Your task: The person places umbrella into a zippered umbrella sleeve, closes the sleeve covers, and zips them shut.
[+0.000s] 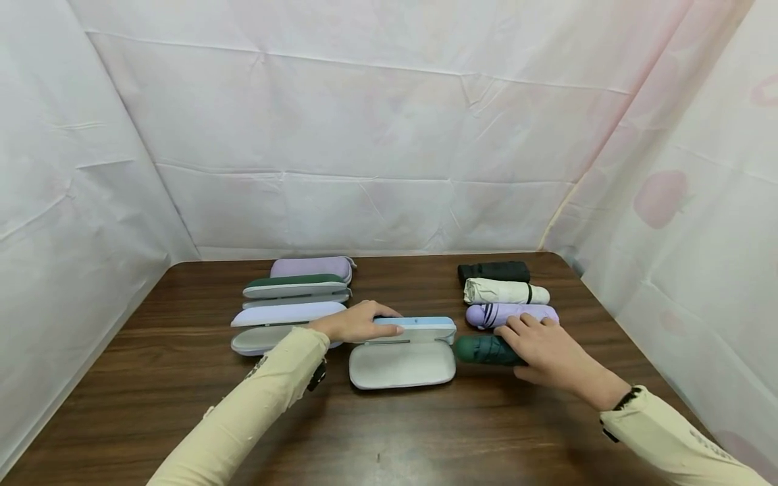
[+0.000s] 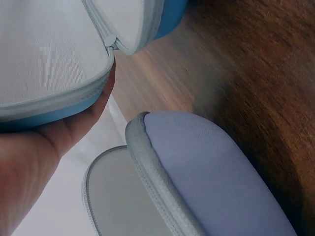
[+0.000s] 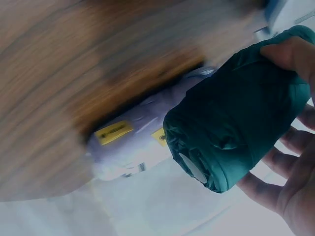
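A light blue zip case [image 1: 402,366] with a pale lining lies unfolded on the table, one half flat and the other raised. My left hand [image 1: 360,322] holds the raised half at its left end; in the left wrist view, the fingers [image 2: 74,129] run behind its blue outside. My right hand [image 1: 549,356] grips a dark green folded umbrella [image 1: 483,349] just right of the case. The right wrist view shows the thumb and fingers around the umbrella's bundled fabric [image 3: 236,110]. A folded lilac umbrella [image 1: 510,314] lies just behind it.
Left of the case are an open pale lavender case [image 1: 286,314], an open green case [image 1: 294,286] and a purple case [image 1: 310,268] at the back. Behind the lilac umbrella lie a cream umbrella [image 1: 501,291] and a black one [image 1: 494,271]. White sheeting encloses the table [image 1: 340,432].
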